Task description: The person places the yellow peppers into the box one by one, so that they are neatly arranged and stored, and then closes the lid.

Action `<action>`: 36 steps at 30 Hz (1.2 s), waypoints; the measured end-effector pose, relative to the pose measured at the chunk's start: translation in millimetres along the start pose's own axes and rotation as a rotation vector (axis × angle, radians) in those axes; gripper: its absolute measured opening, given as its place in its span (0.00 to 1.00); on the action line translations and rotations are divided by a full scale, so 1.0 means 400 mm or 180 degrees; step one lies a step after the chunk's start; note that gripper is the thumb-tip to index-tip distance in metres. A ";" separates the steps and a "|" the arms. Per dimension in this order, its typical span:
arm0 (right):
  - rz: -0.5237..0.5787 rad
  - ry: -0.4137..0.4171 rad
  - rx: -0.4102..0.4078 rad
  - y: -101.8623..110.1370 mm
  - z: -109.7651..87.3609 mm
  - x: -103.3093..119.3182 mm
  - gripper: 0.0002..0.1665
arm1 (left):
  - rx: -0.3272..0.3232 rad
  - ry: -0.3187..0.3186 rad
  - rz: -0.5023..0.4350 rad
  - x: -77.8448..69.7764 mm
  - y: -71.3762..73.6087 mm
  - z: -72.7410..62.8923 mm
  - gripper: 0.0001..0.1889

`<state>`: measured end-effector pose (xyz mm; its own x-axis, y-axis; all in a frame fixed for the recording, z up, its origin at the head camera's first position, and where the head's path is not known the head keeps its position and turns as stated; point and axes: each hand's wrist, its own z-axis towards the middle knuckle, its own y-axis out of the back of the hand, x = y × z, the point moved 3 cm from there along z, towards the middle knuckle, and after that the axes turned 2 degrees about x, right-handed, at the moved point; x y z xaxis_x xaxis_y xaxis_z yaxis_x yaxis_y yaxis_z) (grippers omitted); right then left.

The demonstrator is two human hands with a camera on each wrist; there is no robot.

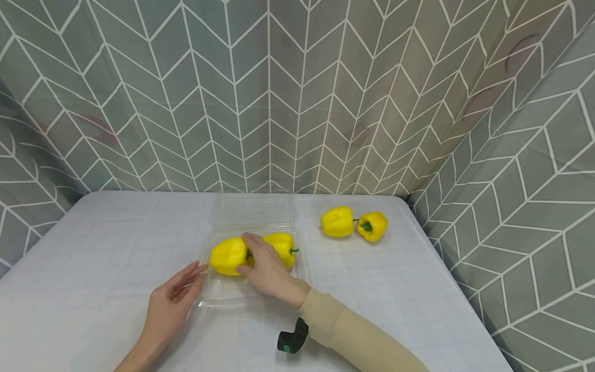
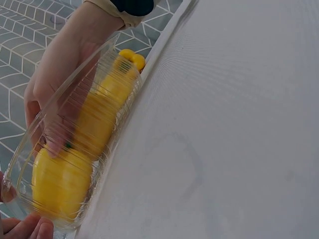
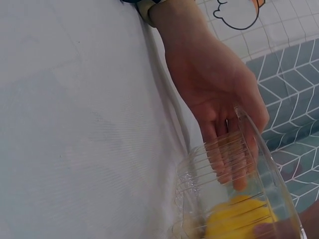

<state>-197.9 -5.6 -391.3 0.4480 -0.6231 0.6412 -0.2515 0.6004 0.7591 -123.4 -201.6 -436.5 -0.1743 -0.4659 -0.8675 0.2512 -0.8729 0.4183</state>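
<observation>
A clear plastic clamshell container (image 1: 230, 295) lies on the table with its lid (image 1: 253, 212) folded back. Two yellow bell peppers sit inside, side by side. My right hand (image 1: 269, 268) grips the left bell pepper (image 1: 226, 257), thumb on its near side and fingers over its far side, by the stem end. Partly behind that hand is the right bell pepper (image 1: 282, 248), its green stem pointing right. Extended fingers of my left hand (image 1: 173, 294) rest at the container's left wall; the right wrist view shows these fingers (image 3: 239, 177) through the ribbed plastic.
Beyond the container to the right, two more yellow peppers lie on the white-covered table (image 1: 395, 289): one on its side (image 1: 337, 222), the other (image 1: 372, 226) with its stem towards me. A black wrist strap (image 1: 293, 338) hangs by the right sleeve. Patterned curtains (image 1: 269, 103) border the table.
</observation>
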 end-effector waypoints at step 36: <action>0.0081 -0.0088 -0.0156 -0.005 0.008 -0.006 0.40 | -0.0034 -0.0080 -0.0049 0.001 -0.004 -0.001 0.24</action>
<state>-201.4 -7.0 -393.8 0.4181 -0.6205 0.6635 -0.2200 0.6395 0.7366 -123.4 -200.3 -437.4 -0.2022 -0.4561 -0.8667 0.2583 -0.8785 0.4020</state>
